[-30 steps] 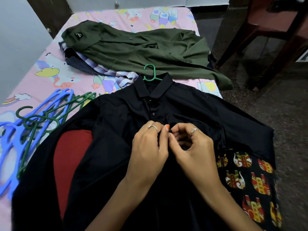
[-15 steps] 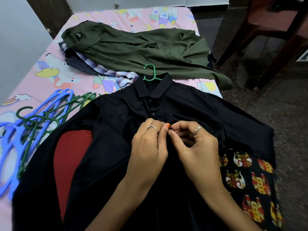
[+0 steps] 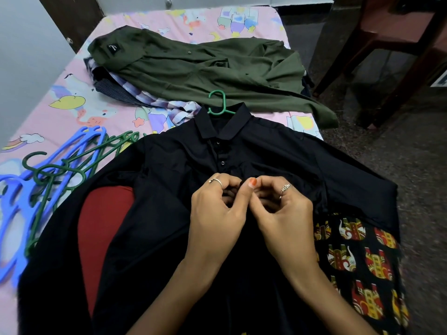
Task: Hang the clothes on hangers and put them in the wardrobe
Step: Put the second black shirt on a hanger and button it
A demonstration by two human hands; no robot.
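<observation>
- The black shirt (image 3: 169, 189) lies front-up across the near end of the bed (image 3: 72, 112), collar toward twelve o'clock, and the hook of a green hanger (image 3: 219, 102) pokes out just past the collar.
- Both hands meet on the button strip at the middle of the chest, just below the two buttons that look done up.
- The left hand (image 3: 217, 213) has its fingers curled in, thumb and forefinger pinching the edge of the strip.
- The right hand (image 3: 283, 213) is curled the same way, pinching the opposite edge; the button itself is hidden between the fingertips, so I cannot tell whether it is through its hole.
- The shirt looks thin, soft and light, with a slight sheen that suggests it may slide on a plastic hanger.
- Being limp, it will sag wherever it is lifted; I would take it by the hanger hook at twelve o'clock, not by the cloth.
- A free hand under the shoulder seam would keep it from slipping off one arm of the hanger.
- A green shirt (image 3: 205, 68) lies at twelve o'clock over some striped and checked clothes (image 3: 135, 93).
- Spare blue and green hangers (image 3: 48, 175) are heaped at nine o'clock.
- A red cushion (image 3: 101, 226) peeks from under the black shirt at eight o'clock, and a patterned cloth (image 3: 358, 262) lies at four o'clock.
</observation>
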